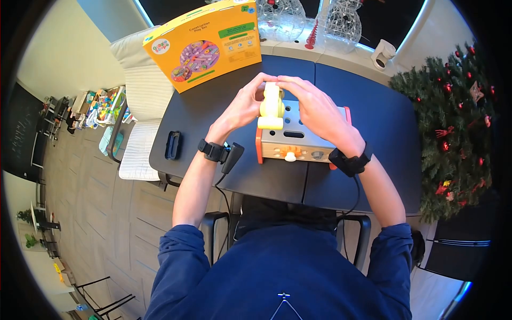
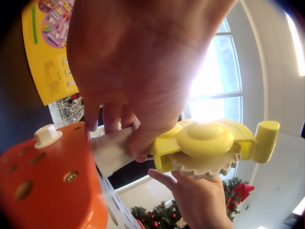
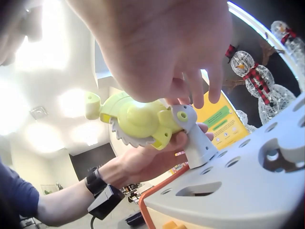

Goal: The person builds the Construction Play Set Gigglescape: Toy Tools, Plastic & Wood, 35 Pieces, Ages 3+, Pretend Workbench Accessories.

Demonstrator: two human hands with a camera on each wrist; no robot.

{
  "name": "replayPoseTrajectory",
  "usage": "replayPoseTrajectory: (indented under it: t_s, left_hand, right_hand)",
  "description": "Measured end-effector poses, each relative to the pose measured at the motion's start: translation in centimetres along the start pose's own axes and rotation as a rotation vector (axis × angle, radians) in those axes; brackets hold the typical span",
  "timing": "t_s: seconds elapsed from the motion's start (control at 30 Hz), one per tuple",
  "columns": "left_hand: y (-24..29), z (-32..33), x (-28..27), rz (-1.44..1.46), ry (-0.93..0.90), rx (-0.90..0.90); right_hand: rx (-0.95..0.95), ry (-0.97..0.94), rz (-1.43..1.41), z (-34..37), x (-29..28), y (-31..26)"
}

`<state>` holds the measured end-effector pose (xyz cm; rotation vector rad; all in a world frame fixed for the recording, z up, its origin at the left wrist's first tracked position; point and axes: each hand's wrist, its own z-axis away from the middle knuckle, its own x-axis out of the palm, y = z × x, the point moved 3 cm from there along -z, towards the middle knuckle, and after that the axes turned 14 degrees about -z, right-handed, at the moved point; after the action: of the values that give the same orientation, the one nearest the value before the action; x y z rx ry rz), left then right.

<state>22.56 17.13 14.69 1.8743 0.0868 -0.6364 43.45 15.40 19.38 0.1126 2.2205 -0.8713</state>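
Observation:
A yellow-green toy saw [image 1: 272,109] with a grey toothed disc sits on a grey post [image 3: 198,143] rising from the grey top of a toy workbench [image 1: 306,133]. The left hand [image 1: 246,104] pinches the post and the saw's rear end; in the left wrist view its thumb lies beside the yellow housing [image 2: 205,138]. The right hand [image 1: 320,114] arches over the bench from the other side, its fingertips at the joint between saw and post; in the right wrist view its fingers [image 3: 194,88] bend down there. Their exact contact is partly hidden.
An orange box [image 1: 213,48] stands behind at the left of the dark table [image 1: 208,114]. A small black tray [image 1: 173,145] lies near the left edge. A decorated tree [image 1: 448,128] is at the right, a white chair [image 1: 144,101] at the left, wire snowmen [image 3: 257,78] behind.

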Motion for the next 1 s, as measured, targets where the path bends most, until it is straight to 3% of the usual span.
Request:
replayPoseTrajectory:
  t_s: [0.07,0.17,0.3,0.33,0.4,0.5,0.53,0.63,0.7,0.77,0.9,1.0]
  left_hand:
    - [-0.4,0.0,0.2,0.004,0.024,0.038]
    - [0.0,0.2,0.2,0.019,-0.009,-0.042]
    - [2.9,0.7,-0.6,-0.23,-0.068,-0.127]
    - [2.8,0.9,-0.9,-0.26,-0.058,-0.076]
    - [1.9,1.3,-1.4,-0.317,-0.038,0.025]
    - [-0.8,4.2,-3.2,-0.367,0.021,-0.108]
    - [-3.1,5.2,-3.7,-0.473,0.018,-0.033]
    - [-9.4,10.0,-3.9,-0.753,-0.168,-0.067]
    - [-9.8,12.6,-3.7,-0.811,-0.302,-0.216]
    - [-10.2,15.2,-3.1,-0.885,-0.334,-0.277]
    - [-8.6,16.1,-3.0,-1.11,-0.318,-0.354]
    - [-9.2,15.6,-3.3,-1.192,-0.304,-0.301]
  right_hand:
    - [-0.018,0.017,0.046,0.1,0.1,-0.2]
    - [-0.017,0.03,0.107,0.5,0.5,-0.8]
    - [-0.024,0.035,0.135,0.7,0.6,-0.8]
    - [-0.015,0.03,0.124,0.7,0.5,-0.8]
    - [0.006,0.019,0.102,0.8,0.5,-0.8]
    - [0.076,-0.007,0.002,1.1,0.3,-0.8]
    - [0.084,-0.012,-0.019,1.2,0.2,-0.8]
    - [0.167,-0.031,-0.059,1.8,0.1,-1.0]
    - [0.304,-0.052,-0.055,2.6,0.0,-1.3]
    - [0.252,-0.015,-0.063,3.7,0.2,-0.8]
    - [0.249,-0.005,-0.094,4.9,-0.5,-0.8]
    - [0.274,0.013,-0.074,5.4,-0.8,-1.0]
